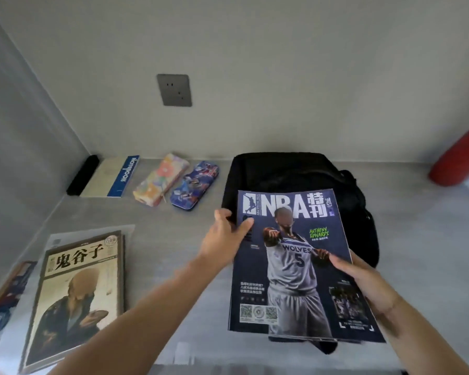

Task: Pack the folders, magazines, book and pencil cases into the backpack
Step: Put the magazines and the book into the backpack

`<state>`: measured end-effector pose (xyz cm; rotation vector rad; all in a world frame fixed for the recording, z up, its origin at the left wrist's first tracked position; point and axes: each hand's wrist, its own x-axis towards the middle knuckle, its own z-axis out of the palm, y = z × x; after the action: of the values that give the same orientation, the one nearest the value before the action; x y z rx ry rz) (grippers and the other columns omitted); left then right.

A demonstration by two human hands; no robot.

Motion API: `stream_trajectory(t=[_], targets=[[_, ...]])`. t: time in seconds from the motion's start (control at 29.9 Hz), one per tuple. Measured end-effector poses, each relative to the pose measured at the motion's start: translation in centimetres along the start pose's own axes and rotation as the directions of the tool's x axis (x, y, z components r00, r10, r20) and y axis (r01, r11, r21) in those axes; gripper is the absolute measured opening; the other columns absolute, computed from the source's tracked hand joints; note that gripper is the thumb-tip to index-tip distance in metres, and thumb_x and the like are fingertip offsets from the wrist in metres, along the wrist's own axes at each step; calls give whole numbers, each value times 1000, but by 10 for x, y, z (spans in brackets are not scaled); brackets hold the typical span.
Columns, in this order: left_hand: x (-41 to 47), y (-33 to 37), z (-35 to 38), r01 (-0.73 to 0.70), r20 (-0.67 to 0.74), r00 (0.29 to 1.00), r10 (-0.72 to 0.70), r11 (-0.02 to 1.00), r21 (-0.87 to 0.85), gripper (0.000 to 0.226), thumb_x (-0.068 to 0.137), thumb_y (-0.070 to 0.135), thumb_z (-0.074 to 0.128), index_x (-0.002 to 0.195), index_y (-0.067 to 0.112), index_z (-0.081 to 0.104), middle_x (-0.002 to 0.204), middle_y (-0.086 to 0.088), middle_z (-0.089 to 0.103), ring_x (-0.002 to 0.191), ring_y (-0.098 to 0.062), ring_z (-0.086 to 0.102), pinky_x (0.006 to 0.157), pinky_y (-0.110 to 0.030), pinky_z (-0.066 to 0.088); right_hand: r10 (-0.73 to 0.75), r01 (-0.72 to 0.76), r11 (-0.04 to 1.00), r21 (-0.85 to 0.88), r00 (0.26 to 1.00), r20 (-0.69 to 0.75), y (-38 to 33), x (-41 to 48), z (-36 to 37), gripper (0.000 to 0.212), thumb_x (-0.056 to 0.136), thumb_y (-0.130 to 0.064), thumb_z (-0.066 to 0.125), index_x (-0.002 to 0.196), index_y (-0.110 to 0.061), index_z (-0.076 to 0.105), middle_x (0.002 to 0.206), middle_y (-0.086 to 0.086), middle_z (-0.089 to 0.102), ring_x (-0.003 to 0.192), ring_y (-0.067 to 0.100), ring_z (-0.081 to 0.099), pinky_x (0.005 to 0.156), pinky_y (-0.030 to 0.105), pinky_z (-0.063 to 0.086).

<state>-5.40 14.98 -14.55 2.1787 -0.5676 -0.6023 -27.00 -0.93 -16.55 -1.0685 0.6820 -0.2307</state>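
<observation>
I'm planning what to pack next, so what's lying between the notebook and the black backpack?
Two pencil cases, in the head view: a floral pencil case nearer the notebook, then a blue pencil case nearer the backpack.

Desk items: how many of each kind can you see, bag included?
Magazines: 1, the NBA magazine
Books: 2, the brown-cover book and the notebook
Pencil cases: 2, floral and blue
Backpacks: 1, black
Total: 6
</observation>
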Motion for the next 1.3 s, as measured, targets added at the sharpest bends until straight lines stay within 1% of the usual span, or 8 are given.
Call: stream_trajectory(t=[0.07, 0.2, 0.4, 0.6, 0.7, 0.8, 1.04, 1.3], targets=[[7, 5, 20, -278, -81, 941, 329, 887, 369, 50, 94, 31, 51, 139, 19, 33, 136, -4, 42, 126, -23, 41, 104, -36, 34, 61, -61, 998, 12, 998, -34, 8, -17, -31, 32, 84, -12, 60, 115, -14, 60, 91, 12, 75, 71, 25, 73, 58, 32, 60], [29, 17, 66, -645, 442, 743, 503, 359, 675, 59, 85, 8, 51, 141, 25, 38, 158, -5, 12, 146, -23, 4, 119, -38, 3, 91, -95, 995, -29, 989, -119, 20, -51, -90, 87, 45, -33, 89, 121, -5, 56, 98, 14, 74, 81, 28, 73, 63, 32, 59], [62, 18, 96, -569, 501, 787, 361, 112, 814, 81, 86, 36, 61, 149, 19, 14, 158, -9, 10, 146, -28, 8, 119, -47, 8, 148, -145, 989, 32, 980, -131, 40, -66, -115, 65, 63, -19, 82, 122, -10, 56, 115, 20, 68, 104, 41, 63, 92, 51, 49], [72, 30, 117, -534, 524, 782, 338, -71, 842, 69, 93, 38, 52, 145, 3, 22, 145, -24, 35, 129, -40, 40, 107, -48, 34, 50, -50, 999, 4, 982, -181, 54, -74, -129, 91, 52, -35, 87, 132, -16, 49, 125, 7, 65, 114, 27, 62, 98, 42, 48], [80, 37, 100, -540, 540, 728, 422, -131, 831, 60, 80, 28, 67, 128, -4, 49, 117, -24, 60, 97, -38, 63, 74, -41, 57, 104, -90, 988, 125, 988, -112, 57, -82, -140, 59, 68, -13, 73, 125, -13, 56, 118, 16, 68, 102, 34, 67, 83, 39, 57], [93, 47, 78, -530, 498, 675, 544, -112, 840, 53, 60, 30, 83, 99, -2, 67, 82, -16, 70, 60, -30, 68, 40, -30, 52, 158, -152, 975, 159, 987, -23, 63, -87, -140, 72, 60, -18, 84, 126, -11, 54, 119, 22, 65, 101, 39, 66, 82, 42, 57], [90, 66, 72, -565, 511, 661, 550, -83, 821, 41, 96, 33, 43, 125, 5, 46, 116, -12, 60, 98, -30, 65, 67, -36, 50, 153, -158, 972, 176, 987, 45, 51, -61, -106, 83, 46, -22, 92, 120, -5, 58, 114, 26, 66, 90, 38, 68, 78, 43, 58], [96, 86, 64, -556, 448, 700, 556, 29, 831, 35, 98, 36, 40, 116, 8, 51, 110, -10, 66, 95, -30, 66, 72, -37, 51, 111, -100, 957, 271, 993, -25, 27, -44, -97, 38, 77, -10, 65, 112, 2, 58, 82, 16, 74, 62, 25, 71, 54, 29, 58]])
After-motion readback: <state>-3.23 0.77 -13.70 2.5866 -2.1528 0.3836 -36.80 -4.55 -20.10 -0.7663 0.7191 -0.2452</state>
